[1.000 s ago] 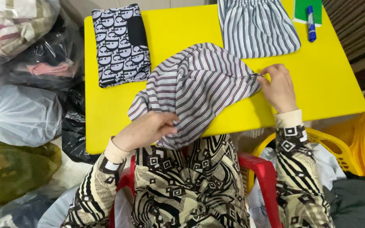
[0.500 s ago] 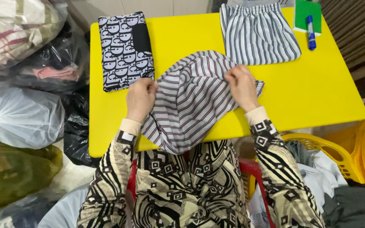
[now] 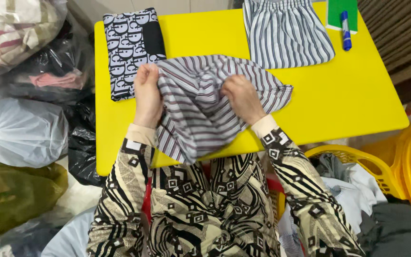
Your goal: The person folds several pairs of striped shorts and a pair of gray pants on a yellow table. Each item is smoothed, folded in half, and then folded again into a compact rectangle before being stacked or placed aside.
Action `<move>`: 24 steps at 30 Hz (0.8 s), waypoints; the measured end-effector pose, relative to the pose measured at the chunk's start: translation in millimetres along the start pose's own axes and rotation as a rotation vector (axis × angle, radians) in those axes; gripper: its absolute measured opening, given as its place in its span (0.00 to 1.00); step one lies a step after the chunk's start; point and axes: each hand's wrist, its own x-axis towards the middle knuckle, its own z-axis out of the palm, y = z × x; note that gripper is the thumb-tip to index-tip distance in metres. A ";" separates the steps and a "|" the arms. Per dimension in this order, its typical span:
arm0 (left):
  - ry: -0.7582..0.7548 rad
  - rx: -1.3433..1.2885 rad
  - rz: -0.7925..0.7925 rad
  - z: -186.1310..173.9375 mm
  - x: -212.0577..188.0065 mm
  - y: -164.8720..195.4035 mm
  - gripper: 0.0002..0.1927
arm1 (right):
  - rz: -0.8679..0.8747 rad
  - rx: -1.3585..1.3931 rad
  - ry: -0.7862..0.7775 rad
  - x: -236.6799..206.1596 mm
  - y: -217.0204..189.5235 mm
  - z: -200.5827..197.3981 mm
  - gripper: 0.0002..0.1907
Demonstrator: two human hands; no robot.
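A grey garment with dark stripes (image 3: 200, 109) lies bunched on the yellow table (image 3: 348, 95), its lower part hanging over the near edge. My left hand (image 3: 147, 93) grips its left edge. My right hand (image 3: 242, 97) pinches the cloth near the middle. A folded black-and-white patterned cloth (image 3: 132, 50) lies just left of the garment. A folded blue-striped garment (image 3: 286, 31) rests at the table's far side.
A green notebook (image 3: 342, 12) with a blue marker (image 3: 346, 24) on it sits at the far right corner. Plastic bags of clothes (image 3: 20, 128) are piled on the left. Yellow baskets (image 3: 391, 166) with laundry stand at the right.
Both hands have moved up and inward along the striped garment. My left hand rose from the table's near edge to its upper left side, and my right hand shifted left toward the middle.
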 end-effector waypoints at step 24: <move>-0.136 1.343 0.523 35.9 -84.5 65.0 0.07 | 0.409 0.171 -0.145 -50.1 19.0 -62.6 0.07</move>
